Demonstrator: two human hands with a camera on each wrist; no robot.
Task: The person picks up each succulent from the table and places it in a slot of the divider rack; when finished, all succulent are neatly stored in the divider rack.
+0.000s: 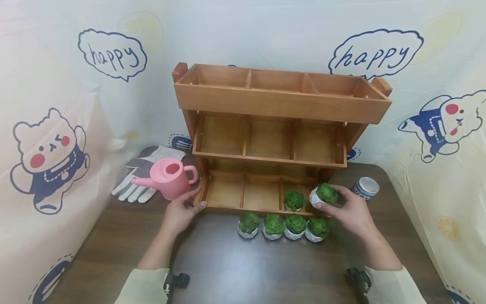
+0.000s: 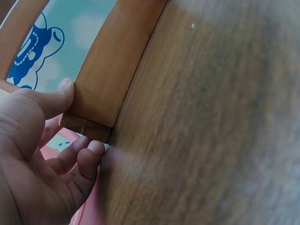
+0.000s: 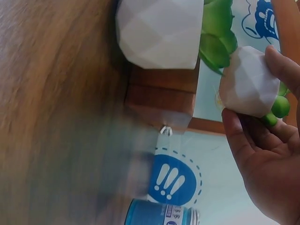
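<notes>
My right hand [image 1: 351,213] pinches a small potted succulent [image 1: 326,192] by its white faceted pot [image 3: 251,82], thumb on one side and fingers on the other. It is raised over the right end of the bottom tier of a three-tier wooden plant stand [image 1: 281,100]. Beside it, another succulent [image 1: 294,200] sits in that tier's right compartment. My left hand [image 1: 181,213] grips the tier's left front corner, the thumb [image 2: 63,96] over the front board's edge and the fingers curled at its end. Several more succulents [image 1: 273,226] stand in a row before the stand.
Left of the stand are a pink watering can [image 1: 171,177] and grey-white gloves [image 1: 142,181]. A blue-and-white can [image 1: 366,188] with a silvery lid stands to the right, near my right hand. A printed cloth [image 1: 243,33] hangs behind the dark wooden table [image 1: 235,270].
</notes>
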